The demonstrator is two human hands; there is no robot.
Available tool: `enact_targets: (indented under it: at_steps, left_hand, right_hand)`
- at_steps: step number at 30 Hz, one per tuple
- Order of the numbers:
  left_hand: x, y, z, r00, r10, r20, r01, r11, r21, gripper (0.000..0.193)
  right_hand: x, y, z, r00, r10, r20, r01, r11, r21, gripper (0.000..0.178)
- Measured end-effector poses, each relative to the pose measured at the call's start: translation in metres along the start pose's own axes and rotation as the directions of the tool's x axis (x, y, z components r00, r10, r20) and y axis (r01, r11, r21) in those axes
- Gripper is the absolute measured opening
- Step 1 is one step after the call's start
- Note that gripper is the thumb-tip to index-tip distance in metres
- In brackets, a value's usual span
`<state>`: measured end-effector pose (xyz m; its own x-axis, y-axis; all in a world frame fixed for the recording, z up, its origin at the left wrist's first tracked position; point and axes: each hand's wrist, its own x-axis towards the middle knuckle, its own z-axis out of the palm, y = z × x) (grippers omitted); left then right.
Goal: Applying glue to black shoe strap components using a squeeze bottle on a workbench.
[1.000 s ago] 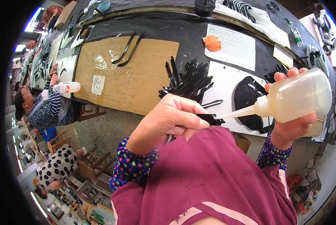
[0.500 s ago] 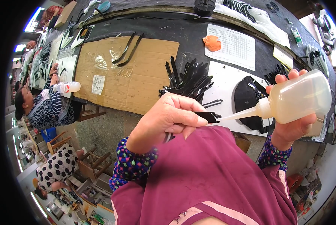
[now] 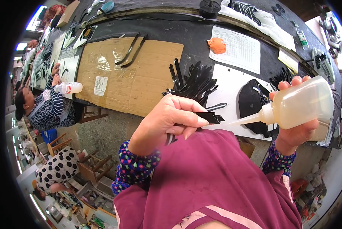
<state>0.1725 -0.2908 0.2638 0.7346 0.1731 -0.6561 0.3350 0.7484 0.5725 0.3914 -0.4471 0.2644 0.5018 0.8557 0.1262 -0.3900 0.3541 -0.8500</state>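
Black strips, mid-frame, look light, bendy and slippery; pinching near the end seems best. The left hand's fingers squeeze them. The right hand's fingers wrap a soft bottle, its tip just beside. Above, a black pile and black bag could get in the way.

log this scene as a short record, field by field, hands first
left grip: pinching black strips between thumb and fingers
right grip: holding a translucent squeeze bottle, tilted, nozzle pointing left
nozzle tip: close to the strip ends, contact unclear
cardboard sheet: two loose strips on top
strip pile: near the sheet's right edge
white board: black zipped pouch on it
grid-printed paper: orange lump on it
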Motion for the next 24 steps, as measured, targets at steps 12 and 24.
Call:
enact_targets:
  at_steps: [12,24]
  left_hand:
    - [0.003,-0.006,-0.017,0.999,-0.010,0.053,0.012,0.999,-0.047,0.012]
    - [0.131,-0.023,-0.240,0.754,0.404,-0.518,-0.197,0.891,0.408,0.015]
  right_hand:
    - [0.010,0.011,0.007,0.999,-0.024,-0.036,0.025,1.000,0.005,0.085]
    - [0.030,0.080,-0.004,0.951,0.141,-0.276,-0.165,0.984,-0.066,0.073]
